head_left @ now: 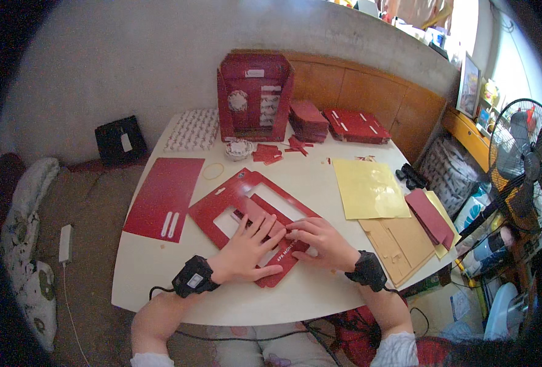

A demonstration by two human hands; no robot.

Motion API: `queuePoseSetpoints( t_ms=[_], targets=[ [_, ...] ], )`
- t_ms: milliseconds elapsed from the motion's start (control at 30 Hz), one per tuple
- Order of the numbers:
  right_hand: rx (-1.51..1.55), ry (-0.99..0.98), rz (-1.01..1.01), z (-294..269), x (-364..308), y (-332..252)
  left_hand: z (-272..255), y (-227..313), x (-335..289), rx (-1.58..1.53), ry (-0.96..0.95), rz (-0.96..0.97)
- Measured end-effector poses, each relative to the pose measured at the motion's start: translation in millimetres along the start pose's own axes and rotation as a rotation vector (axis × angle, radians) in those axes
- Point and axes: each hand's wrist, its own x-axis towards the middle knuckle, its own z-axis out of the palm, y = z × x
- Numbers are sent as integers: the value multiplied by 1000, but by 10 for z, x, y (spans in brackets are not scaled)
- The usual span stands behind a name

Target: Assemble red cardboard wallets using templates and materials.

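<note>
A red printed card sheet [234, 188] with window cutouts lies at an angle on the white table, in front of me. My left hand [246, 248] rests flat on it, fingers spread, over a smaller red card strip [254, 210] that lies across the sheet's middle. At the strip's right end, my right hand [325, 244] has its fingers bent and thumb drawn in on the red card. Exactly what its fingertips pinch is partly hidden. Both wrists wear black devices with cables.
A red display box [254, 64] stands at the back, beside stacked red cards [308, 119] and a red pile [356, 124]. A red sheet [161, 189] lies left; yellow sheets [369, 186] and brown cardboard [399, 244] lie right. A fan [523, 165] stands beyond the table.
</note>
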Motion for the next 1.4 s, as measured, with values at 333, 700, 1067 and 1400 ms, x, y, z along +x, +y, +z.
queuePoseSetpoints(
  t_ms=[333,700,1067,1400],
  targets=[
    [27,-52,77,45,-11,-42,39,5,12,11,80,55],
    [28,-40,54,42,-1,-52,17,7,-10,-26,37,43],
    [68,3,23,110,-15,-60,-26,-44,-2,-131,57,61],
    [172,-94,-10,63,12,-115,81,-216,28,-162,230,-34]
  ],
)
